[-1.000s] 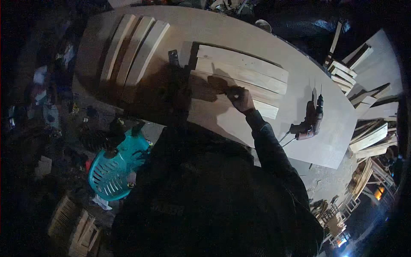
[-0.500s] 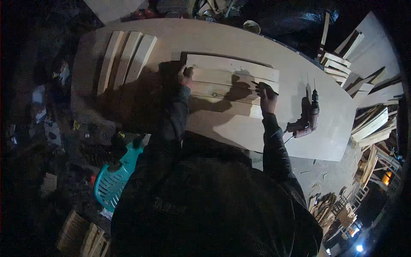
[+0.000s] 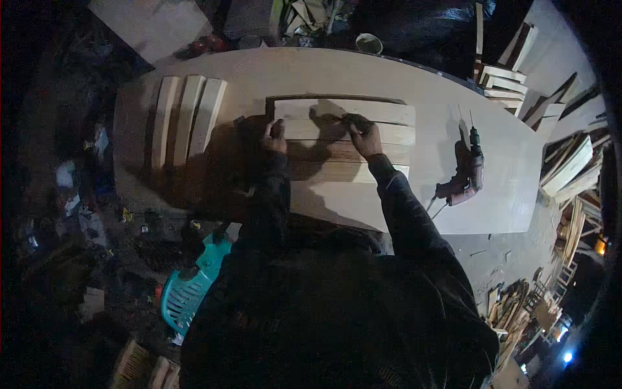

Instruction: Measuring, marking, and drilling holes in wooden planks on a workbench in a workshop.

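Several pale wooden slats [image 3: 392, 135] lie side by side in a block near the middle of the worktop. My left hand [image 3: 275, 136] grips the left end of this block, its fingers curled at the slats' edge. My right hand [image 3: 363, 135] is over the upper slats, closed on a small dark pencil-like tool [image 3: 346, 119] and casting a shadow on the wood. A corded drill [image 3: 466, 180] with a long thin bit lies to the right of the slats. Three separate battens [image 3: 189, 120] lie to the left, beyond my left hand.
The worktop [image 3: 499, 194] is a wide pale board. A teal plastic chair [image 3: 189, 292] stands below it at left. Timber offcuts [image 3: 567, 172] are piled at right, and a round container [image 3: 368, 43] sits past the far edge. The left side is dark and cluttered.
My left hand has come out of shadow onto the slats' left end. My right hand went right, then back left and up over the upper slats. The view has shifted.
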The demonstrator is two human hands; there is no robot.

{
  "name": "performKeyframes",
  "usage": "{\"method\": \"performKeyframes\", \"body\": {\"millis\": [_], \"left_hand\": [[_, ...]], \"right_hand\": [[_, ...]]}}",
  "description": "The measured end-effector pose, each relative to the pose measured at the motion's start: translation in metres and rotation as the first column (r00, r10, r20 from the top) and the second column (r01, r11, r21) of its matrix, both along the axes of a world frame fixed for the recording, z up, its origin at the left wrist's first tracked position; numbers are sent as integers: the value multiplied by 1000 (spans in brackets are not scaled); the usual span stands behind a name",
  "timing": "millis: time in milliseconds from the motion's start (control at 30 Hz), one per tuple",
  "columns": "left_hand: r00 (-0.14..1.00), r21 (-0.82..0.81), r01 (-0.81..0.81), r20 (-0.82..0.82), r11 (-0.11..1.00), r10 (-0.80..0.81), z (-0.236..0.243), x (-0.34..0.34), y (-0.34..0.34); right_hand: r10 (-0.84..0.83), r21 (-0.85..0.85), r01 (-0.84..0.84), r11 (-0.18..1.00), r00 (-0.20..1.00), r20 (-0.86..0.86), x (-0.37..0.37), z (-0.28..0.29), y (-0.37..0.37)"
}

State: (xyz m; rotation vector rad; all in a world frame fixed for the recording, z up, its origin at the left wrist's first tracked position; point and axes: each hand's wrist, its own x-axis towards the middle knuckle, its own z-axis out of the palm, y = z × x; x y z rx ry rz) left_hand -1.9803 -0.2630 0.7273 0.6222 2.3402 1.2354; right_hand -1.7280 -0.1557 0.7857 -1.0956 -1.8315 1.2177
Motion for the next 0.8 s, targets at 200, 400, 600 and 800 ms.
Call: {"method": "performKeyframes", "body": {"millis": [200,400,600,800], "left_hand": [[888,-231,24,452,973,85,5,-18,12],[986,202,161,4,966,-165,-33,-13,-2],[976,224,200,-135,954,-173,-63,-20,-4],[981,-250,143,-94,958,-171,-87,-41,0]], "right_hand": [[-11,-31,11,999,1000,26,-10,-3,12],[38,2,-39,999,986,163,-8,2,14],[113,134,-138,981,978,175,-10,-13,24],[121,140,-140,980,983,138,0,-30,28]]}}
